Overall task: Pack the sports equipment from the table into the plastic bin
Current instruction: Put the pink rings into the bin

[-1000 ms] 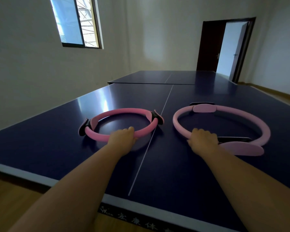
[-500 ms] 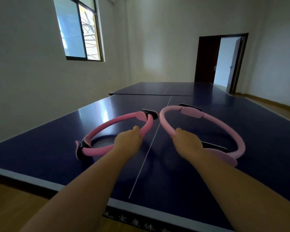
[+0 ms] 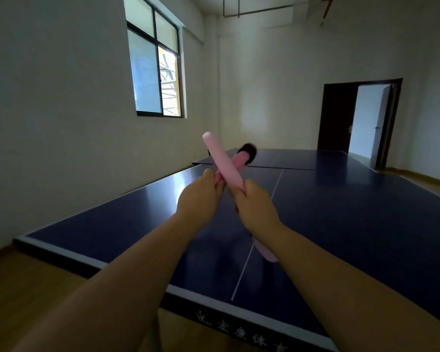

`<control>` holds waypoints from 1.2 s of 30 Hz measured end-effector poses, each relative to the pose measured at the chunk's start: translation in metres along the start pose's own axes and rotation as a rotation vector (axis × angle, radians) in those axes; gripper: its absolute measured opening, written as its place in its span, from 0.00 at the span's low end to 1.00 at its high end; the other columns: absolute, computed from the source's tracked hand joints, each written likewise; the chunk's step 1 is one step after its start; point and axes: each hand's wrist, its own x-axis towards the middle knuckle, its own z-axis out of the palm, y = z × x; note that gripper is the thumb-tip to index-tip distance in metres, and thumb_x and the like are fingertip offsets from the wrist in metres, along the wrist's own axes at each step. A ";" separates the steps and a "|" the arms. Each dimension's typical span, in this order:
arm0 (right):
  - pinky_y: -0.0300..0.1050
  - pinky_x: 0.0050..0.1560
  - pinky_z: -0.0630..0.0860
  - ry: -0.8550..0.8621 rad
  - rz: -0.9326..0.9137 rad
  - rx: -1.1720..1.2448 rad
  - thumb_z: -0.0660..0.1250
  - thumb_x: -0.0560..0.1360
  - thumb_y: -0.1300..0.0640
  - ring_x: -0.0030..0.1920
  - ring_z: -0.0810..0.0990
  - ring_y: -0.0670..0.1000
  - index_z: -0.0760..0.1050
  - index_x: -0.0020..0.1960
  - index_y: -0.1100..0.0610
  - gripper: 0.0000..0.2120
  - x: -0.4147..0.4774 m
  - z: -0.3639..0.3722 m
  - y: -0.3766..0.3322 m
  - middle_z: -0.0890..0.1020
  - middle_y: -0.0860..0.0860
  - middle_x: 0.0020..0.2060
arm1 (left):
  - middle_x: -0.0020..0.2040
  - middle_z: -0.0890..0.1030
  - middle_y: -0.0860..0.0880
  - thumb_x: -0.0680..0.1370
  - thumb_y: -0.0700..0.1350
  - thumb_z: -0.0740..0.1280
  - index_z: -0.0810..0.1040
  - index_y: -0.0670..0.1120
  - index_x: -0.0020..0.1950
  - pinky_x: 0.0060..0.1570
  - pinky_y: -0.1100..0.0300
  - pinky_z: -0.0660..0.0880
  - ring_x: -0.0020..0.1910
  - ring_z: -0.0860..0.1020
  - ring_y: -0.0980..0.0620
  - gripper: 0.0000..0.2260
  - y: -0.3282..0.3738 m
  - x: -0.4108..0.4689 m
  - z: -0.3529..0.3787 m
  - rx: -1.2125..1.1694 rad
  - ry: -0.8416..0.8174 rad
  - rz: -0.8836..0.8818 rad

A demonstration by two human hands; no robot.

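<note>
Off the table (image 3: 341, 212) come the darker ring (image 3: 240, 158) and paler ring (image 3: 221, 158), edge-on, crossed at 12 o'clock above the fists: left hand (image 3: 200, 196) clasps the first, right hand (image 3: 257, 207) the second. No bin in view; best nest them flat before turning.

One marking for you to log: white lettering (image 3: 241, 332) printed along the dark front edge of the table (image 3: 341, 212), the side nearest you. At its left end is a small logo mark (image 3: 201, 318), too blurred to read. Then come Chinese characters, 宏康体. A fourth character at the right end is cut off by the frame's bottom.
</note>
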 end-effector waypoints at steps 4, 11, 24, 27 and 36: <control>0.50 0.34 0.75 0.032 0.012 0.317 0.62 0.81 0.49 0.32 0.75 0.50 0.73 0.44 0.57 0.12 -0.015 0.032 -0.043 0.76 0.51 0.32 | 0.37 0.73 0.51 0.84 0.54 0.56 0.67 0.46 0.47 0.32 0.56 0.63 0.33 0.73 0.51 0.13 -0.014 -0.016 -0.050 -0.121 0.101 -0.107; 0.51 0.36 0.74 -0.072 -0.004 0.497 0.63 0.80 0.49 0.29 0.73 0.49 0.72 0.42 0.54 0.11 -0.036 0.088 -0.103 0.75 0.48 0.27 | 0.38 0.75 0.47 0.84 0.54 0.56 0.69 0.44 0.49 0.31 0.56 0.69 0.33 0.77 0.48 0.14 -0.053 -0.041 -0.128 -0.191 0.260 -0.294; 0.38 0.30 0.72 -0.366 -0.110 0.646 0.59 0.83 0.52 0.31 0.74 0.48 0.71 0.43 0.51 0.10 -0.130 0.228 -0.219 0.75 0.50 0.32 | 0.39 0.79 0.47 0.83 0.57 0.58 0.70 0.49 0.44 0.42 0.44 0.83 0.35 0.80 0.48 0.14 -0.172 -0.145 -0.265 -0.150 0.521 -0.723; 0.41 0.31 0.73 -0.456 -0.085 0.637 0.59 0.83 0.51 0.30 0.75 0.48 0.72 0.44 0.53 0.10 -0.159 0.267 -0.227 0.76 0.51 0.33 | 0.45 0.82 0.43 0.83 0.58 0.56 0.74 0.42 0.55 0.44 0.48 0.82 0.41 0.83 0.44 0.19 -0.198 -0.182 -0.276 -0.136 0.492 -0.834; 0.43 0.28 0.74 -0.759 0.230 0.710 0.56 0.83 0.50 0.36 0.77 0.52 0.65 0.55 0.51 0.05 -0.249 0.373 -0.187 0.77 0.57 0.44 | 0.53 0.80 0.42 0.83 0.54 0.58 0.72 0.39 0.62 0.39 0.56 0.72 0.48 0.80 0.46 0.19 -0.277 -0.276 -0.250 -0.325 0.461 -1.100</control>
